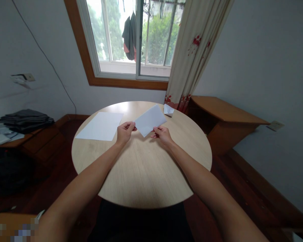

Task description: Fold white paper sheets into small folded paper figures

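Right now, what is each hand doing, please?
Left hand: closed, holding white paper at its left corner.
Right hand: closed, holding the same paper by its lower edge.

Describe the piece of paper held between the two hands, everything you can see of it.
The paper is a plain white, flat-looking oblong with straight edges and no visible marks. It is held over the round table, turned slantwise, one corner pointing toward the person. The left hand grips it at its left corner; the right hand holds its near right edge, thumb on top. Whether it is folded is unclear.
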`<move>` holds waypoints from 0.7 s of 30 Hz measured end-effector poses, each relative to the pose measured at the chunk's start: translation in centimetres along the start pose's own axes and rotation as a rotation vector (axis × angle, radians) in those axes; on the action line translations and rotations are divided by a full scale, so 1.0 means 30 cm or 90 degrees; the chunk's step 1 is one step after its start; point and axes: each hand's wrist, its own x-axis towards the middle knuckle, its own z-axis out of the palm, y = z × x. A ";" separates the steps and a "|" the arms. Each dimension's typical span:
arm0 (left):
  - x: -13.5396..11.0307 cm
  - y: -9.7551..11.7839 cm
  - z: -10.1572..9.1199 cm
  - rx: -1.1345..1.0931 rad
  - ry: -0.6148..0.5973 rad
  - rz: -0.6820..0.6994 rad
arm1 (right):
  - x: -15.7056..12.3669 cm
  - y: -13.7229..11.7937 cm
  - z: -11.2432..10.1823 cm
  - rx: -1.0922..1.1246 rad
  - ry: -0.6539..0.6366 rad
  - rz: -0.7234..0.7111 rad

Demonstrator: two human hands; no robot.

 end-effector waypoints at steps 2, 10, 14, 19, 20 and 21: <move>0.000 -0.001 0.001 0.009 0.007 -0.003 | 0.001 0.001 -0.003 -0.001 -0.002 -0.002; 0.004 -0.010 0.003 0.006 0.024 -0.023 | -0.002 -0.004 0.001 -0.005 -0.001 0.007; -0.008 -0.019 0.012 0.014 -0.070 -0.083 | -0.008 -0.009 0.010 0.010 0.010 0.013; -0.037 -0.046 0.030 0.029 -0.276 -0.251 | -0.015 -0.006 0.022 0.018 0.005 0.016; -0.041 -0.049 0.033 0.030 -0.294 -0.274 | -0.016 -0.006 0.024 0.017 0.006 0.017; -0.043 -0.052 0.035 0.033 -0.297 -0.286 | -0.017 -0.005 0.025 0.016 0.006 0.019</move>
